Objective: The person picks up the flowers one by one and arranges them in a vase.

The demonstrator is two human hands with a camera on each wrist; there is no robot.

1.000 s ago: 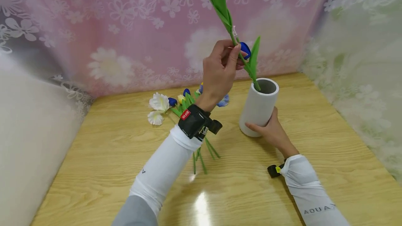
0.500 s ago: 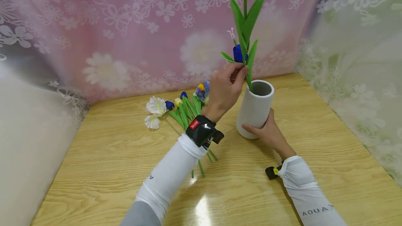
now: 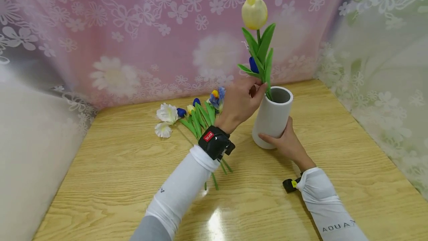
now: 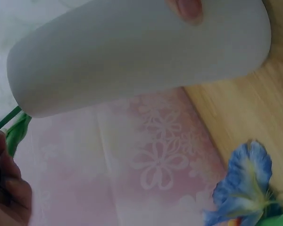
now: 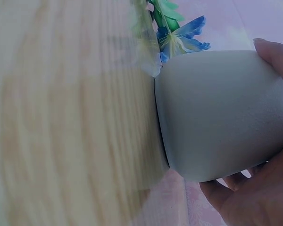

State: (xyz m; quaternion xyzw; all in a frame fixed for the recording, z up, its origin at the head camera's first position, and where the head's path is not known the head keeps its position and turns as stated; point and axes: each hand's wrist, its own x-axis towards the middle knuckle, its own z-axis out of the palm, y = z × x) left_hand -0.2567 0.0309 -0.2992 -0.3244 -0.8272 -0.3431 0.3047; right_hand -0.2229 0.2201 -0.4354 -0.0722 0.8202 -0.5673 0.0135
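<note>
A white vase point(image 3: 271, 124) stands upright on the table, its dark mouth facing up. My right hand point(image 3: 288, 142) grips it low down, thumb on the near side; the right wrist view shows fingers point(image 5: 217, 190) wrapped round its side. Just above the rim, my left hand point(image 3: 242, 101) pinches the green stem of a pale yellow artificial tulip point(image 3: 255, 13). That tulip is upright, its leaves point(image 3: 266, 40) spread below the bloom. Behind these leaves a blue tulip point(image 3: 253, 65) shows, partly hidden, with green leaves at the vase's left rim.
Left of the vase lies a loose bunch of artificial flowers on the wooden table point(image 3: 133, 174): white blooms point(image 3: 167, 113), small blue tulips point(image 3: 181, 112) and a blue-and-yellow flower point(image 3: 217, 97). Their stems point to the near side, partly under my left forearm. A pink floral cloth point(image 3: 150, 47) hangs behind.
My left hand has come down towards the vase's rim, lowering the yellow tulip and turning it upright, so its bloom is now fully in view. The right hand stays on the vase.
</note>
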